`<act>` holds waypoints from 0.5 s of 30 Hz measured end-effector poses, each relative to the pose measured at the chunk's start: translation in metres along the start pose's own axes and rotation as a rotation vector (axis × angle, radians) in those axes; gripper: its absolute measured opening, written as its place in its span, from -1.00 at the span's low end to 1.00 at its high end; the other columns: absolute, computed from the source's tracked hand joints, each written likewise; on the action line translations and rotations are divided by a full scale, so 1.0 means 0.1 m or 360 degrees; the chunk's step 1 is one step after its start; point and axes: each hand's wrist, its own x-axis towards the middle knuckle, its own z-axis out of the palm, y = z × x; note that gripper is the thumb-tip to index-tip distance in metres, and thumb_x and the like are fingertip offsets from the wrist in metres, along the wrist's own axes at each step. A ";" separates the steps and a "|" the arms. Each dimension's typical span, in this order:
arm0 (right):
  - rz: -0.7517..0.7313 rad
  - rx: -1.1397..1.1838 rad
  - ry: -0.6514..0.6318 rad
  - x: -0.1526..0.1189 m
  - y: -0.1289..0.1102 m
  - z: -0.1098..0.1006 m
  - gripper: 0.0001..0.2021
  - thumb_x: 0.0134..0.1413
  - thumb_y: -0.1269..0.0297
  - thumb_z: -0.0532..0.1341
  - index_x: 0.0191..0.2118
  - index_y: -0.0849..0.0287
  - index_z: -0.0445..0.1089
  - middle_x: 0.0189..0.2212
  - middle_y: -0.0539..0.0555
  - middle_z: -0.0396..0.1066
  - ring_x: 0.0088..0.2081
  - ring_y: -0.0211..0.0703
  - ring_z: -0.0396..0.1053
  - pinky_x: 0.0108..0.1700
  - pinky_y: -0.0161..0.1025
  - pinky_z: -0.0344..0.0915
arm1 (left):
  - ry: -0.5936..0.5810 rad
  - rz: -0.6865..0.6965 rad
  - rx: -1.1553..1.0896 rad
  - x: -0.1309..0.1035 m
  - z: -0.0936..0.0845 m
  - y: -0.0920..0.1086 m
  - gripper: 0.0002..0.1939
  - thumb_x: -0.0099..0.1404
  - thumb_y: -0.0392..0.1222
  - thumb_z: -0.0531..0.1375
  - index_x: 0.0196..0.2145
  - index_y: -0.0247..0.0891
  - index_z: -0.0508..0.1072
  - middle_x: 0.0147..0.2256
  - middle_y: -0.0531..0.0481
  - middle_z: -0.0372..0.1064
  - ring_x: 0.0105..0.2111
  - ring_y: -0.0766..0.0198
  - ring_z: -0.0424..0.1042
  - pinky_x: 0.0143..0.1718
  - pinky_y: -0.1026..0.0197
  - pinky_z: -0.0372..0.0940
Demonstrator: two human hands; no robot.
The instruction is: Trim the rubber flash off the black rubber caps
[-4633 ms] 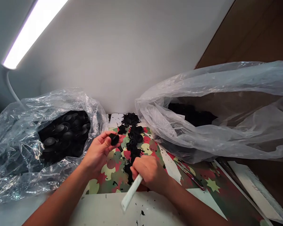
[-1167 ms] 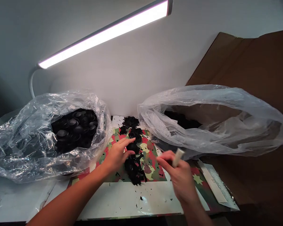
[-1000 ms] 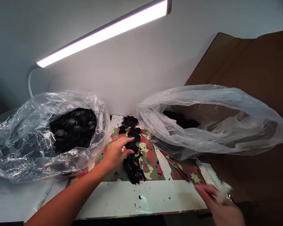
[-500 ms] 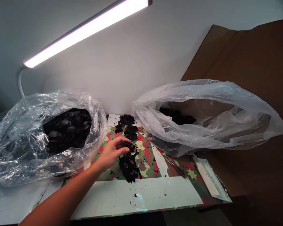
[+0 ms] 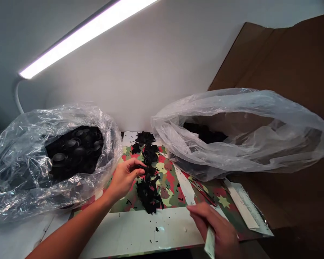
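My left hand [image 5: 125, 178] reaches in from the lower left over the patterned mat. Its thumb and fingertips are pinched on a small black rubber piece [image 5: 149, 172], whose shape merges with the black scraps around it. Just below the fingers lies a heap of torn black scraps [image 5: 149, 196]. My right hand [image 5: 217, 228], somewhat blurred, is at the lower right with its fingers curled round a pale strip-like handle [image 5: 210, 242]. The far end of that handle is hidden by the fingers.
At left, a clear plastic bag [image 5: 21, 144] holds several black round rubber parts [image 5: 79, 151]. A second plastic bag [image 5: 248, 162] at right contains black pieces. Red-handled tweezers [image 5: 205, 194], papers [image 5: 243, 207], a cardboard sheet [image 5: 286, 64] and a lamp [image 5: 89, 36] surround the work table.
My right hand has come into view at the lower right with the pale handle. My left hand has shifted slightly left, still pinching. The view has moved a little.
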 end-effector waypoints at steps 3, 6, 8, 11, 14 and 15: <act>-0.0364 0.0119 0.0031 0.83 -0.17 0.22 -0.75 0.31 0.50 0.16 -0.04 0.08 0.50 -0.42 0.02 0.54 -0.44 -0.22 0.51 -0.39 -0.35 0.44 | 0.0079 0.0058 0.0116 0.00 -0.01 0.02 -0.92 0.13 -0.20 0.30 -0.40 -0.24 0.55 -0.46 0.04 0.53 -0.42 0.24 0.47 -0.32 0.21 0.35; -0.0422 0.0124 -0.0033 1.32 -0.24 0.53 -0.80 0.36 0.38 0.14 -0.07 0.17 0.52 -0.34 0.10 0.55 -0.35 -0.17 0.53 -0.32 -0.30 0.47 | 0.0113 0.0099 0.0198 -0.01 -0.03 0.02 -0.95 0.13 -0.23 0.27 -0.42 -0.23 0.54 -0.51 0.08 0.51 -0.47 0.26 0.44 -0.38 0.24 0.32; -0.0416 0.0099 -0.0066 1.45 -0.21 0.72 -0.79 0.38 0.36 0.12 -0.11 0.17 0.53 -0.33 0.09 0.56 -0.36 -0.18 0.53 -0.33 -0.31 0.45 | 0.0135 0.0078 0.0250 0.00 -0.04 0.01 -0.94 0.15 -0.23 0.25 -0.42 -0.22 0.54 -0.53 0.10 0.50 -0.51 0.27 0.42 -0.42 0.26 0.29; -0.0419 0.0028 -0.0073 1.46 -0.13 0.87 -0.78 0.40 0.37 0.11 -0.15 0.18 0.53 -0.33 0.09 0.56 -0.38 -0.21 0.52 -0.37 -0.33 0.40 | 0.0194 0.0046 0.0384 0.01 -0.07 -0.02 -0.93 0.15 -0.21 0.25 -0.43 -0.21 0.54 -0.54 0.11 0.49 -0.54 0.29 0.38 -0.47 0.28 0.23; -0.0460 -0.0098 -0.0047 1.41 -0.10 0.90 -0.77 0.40 0.39 0.09 -0.19 0.20 0.52 -0.36 0.09 0.55 -0.42 -0.21 0.49 -0.41 -0.32 0.32 | 0.0207 0.0032 0.0501 0.02 -0.07 -0.05 -0.94 0.13 -0.24 0.25 -0.46 -0.21 0.54 -0.54 0.11 0.50 -0.54 0.30 0.38 -0.46 0.28 0.22; -0.0473 -0.0132 -0.0050 1.39 -0.10 0.90 -0.76 0.40 0.40 0.08 -0.21 0.20 0.51 -0.37 0.09 0.55 -0.43 -0.22 0.48 -0.42 -0.31 0.29 | 0.0196 0.0033 0.0531 0.02 -0.06 -0.06 -0.94 0.13 -0.26 0.24 -0.46 -0.21 0.54 -0.54 0.12 0.50 -0.53 0.30 0.39 -0.44 0.28 0.23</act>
